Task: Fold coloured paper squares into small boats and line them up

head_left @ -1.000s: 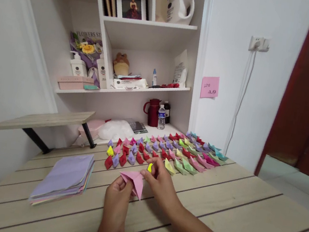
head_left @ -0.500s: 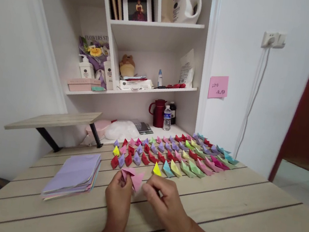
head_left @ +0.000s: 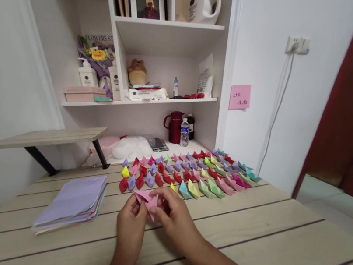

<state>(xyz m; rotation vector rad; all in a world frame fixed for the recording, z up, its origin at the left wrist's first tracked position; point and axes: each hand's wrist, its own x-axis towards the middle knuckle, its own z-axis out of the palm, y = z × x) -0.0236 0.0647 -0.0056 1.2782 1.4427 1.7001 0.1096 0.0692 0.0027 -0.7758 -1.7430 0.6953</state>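
Observation:
A partly folded piece of pink origami paper [head_left: 146, 198] is held just above the table, in front of the rows of folded paper boats [head_left: 184, 189]. My left hand [head_left: 132, 221] pinches its left and lower side between thumb and fingers. From the right, my right hand [head_left: 177, 217] grips the other side, thumb below and fingers above. The fingers cover parts of the folds. Left of my hands lies a stack of coloured paper sheets [head_left: 71, 203], a purple one on top.
The slatted wooden table [head_left: 239, 244] carries several rows of boats toward the back. A small raised shelf [head_left: 46, 135] on black legs stands at the left. Behind are a white shelf unit [head_left: 175, 28], a red jug [head_left: 175, 127] and a water bottle [head_left: 184, 132].
My right hand has moved left and now grips the pink paper, which it was apart from before. My left hand keeps its hold. The whole view has shifted slightly.

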